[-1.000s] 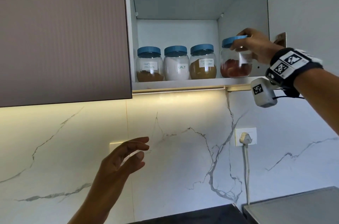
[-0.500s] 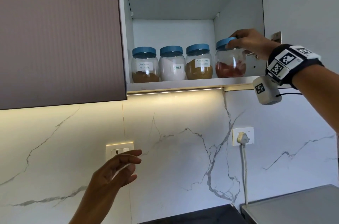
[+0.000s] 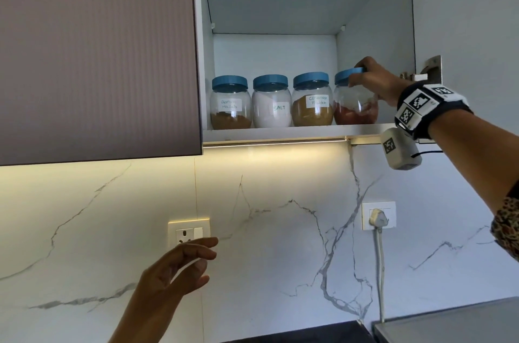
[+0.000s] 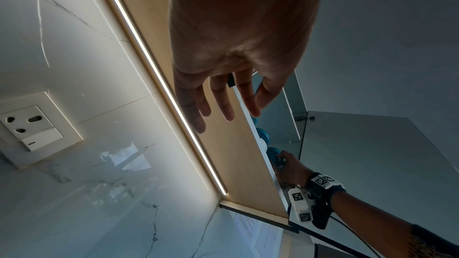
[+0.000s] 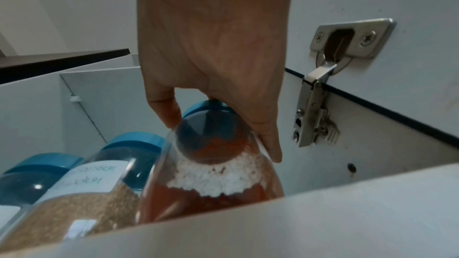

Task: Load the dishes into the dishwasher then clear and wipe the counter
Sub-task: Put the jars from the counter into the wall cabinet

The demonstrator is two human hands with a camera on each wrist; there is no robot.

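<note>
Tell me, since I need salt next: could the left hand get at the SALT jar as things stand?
Probably yes. The left hand hangs open and empty below the shelf, the cabinet front is open, and the SALT jar stands at the shelf's front edge with nothing before it.

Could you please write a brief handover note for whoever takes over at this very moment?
Right hand grips the red-powder jar by its blue lid, at the right end of the open cabinet shelf.
Left hand hangs free below, fingers relaxed.
Three other jars stand in a row beside it.
Left: release the jar. Dishwasher and counter are out of view; their state is unknown.
</note>
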